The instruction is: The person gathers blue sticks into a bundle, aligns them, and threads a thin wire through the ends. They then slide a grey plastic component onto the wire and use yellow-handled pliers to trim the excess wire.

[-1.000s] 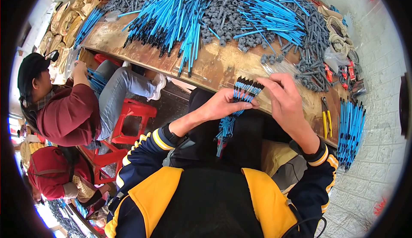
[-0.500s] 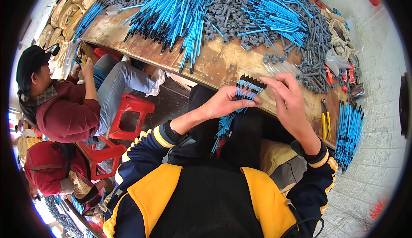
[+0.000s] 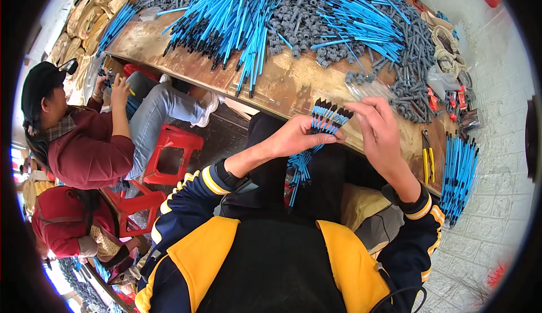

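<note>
A fanned bunch of thin blue sticks with black pointed tips is gripped by my left hand, thumb laid across the front. The tips stand up in a row, and the lower ends splay out beneath the hand over my lap. On the right side, my right hand has its fingers apart and slightly bent, with the fingertips right beside the rightmost black tips. Nothing can be seen held in it. Whether those fingertips touch the tips is hard to make out.
Ahead, the wooden table carries piles of blue sticks and grey plastic fittings. Yellow-handled pliers lie at its right edge, beside another stick bundle. Red stools and a seated person are to the left.
The black tips in my left hand have spread into looser groups, and the lower stick ends have swung right. Both hands stay almost in place. The seated person's hands have shifted slightly.
</note>
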A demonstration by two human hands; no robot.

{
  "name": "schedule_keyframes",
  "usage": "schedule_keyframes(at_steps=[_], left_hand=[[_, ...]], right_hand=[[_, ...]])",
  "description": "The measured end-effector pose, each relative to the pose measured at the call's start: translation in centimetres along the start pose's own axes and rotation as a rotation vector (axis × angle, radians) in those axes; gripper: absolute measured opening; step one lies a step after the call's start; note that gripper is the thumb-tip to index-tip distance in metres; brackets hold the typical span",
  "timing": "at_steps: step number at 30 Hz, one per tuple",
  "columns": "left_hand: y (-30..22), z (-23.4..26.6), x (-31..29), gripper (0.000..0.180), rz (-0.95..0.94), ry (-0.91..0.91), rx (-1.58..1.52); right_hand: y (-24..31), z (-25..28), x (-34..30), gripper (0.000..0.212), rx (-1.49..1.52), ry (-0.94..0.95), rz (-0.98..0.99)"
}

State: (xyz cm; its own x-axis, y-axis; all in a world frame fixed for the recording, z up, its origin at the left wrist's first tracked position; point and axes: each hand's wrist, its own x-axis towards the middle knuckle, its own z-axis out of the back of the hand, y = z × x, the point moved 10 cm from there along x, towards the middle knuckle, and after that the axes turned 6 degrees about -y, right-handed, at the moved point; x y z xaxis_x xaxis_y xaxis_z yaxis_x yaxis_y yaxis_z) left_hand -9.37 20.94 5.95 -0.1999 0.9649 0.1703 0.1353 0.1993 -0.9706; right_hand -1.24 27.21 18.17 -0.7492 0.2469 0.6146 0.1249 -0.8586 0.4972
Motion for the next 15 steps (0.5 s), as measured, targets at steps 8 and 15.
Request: schedule_keyframes(at_steps=[8, 15], left_hand=[[-0.3, -0.1, 0.1, 0.021, 0.022, 0.013, 0.052], [0.3, 0.1, -0.1, 0.020, 0.032, -0.009, 0.010]], right_hand=[[1.0, -0.1, -0.4, 0.028, -0.112, -0.069, 0.108], [0.0, -0.1, -0.2, 0.027, -0.040, -0.045, 0.015]])
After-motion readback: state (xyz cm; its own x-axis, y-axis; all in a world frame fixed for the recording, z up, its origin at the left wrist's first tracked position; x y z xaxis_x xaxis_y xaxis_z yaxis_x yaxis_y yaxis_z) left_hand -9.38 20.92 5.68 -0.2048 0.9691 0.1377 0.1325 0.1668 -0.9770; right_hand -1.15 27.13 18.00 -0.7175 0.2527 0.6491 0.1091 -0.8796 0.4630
